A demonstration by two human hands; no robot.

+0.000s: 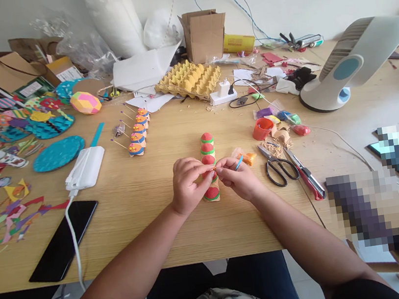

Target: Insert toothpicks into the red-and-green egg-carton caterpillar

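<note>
A strip of egg-carton cups [206, 147], coated in red and green modelling clay, stands on the table under and beyond my hands. Over its nearer cups, the fingertips of my left hand [192, 182] and my right hand [239, 178] meet in a pinch. Between them is a tiny orange bit [214, 168], probably clay, partly hidden by the fingers. A thin blue stick [239, 162] pokes out from my right hand's fingers. Just beyond that hand lies an orange clay packet [248, 158].
Scissors [279, 164] and a utility knife [306, 174] lie right of my hands, near a red cup [262, 128]. A decorated carton strip [139, 132] with sticks stands left. Farther out are a power bank [85, 168], phone [64, 242], yellow egg tray [190, 82] and fan [347, 67].
</note>
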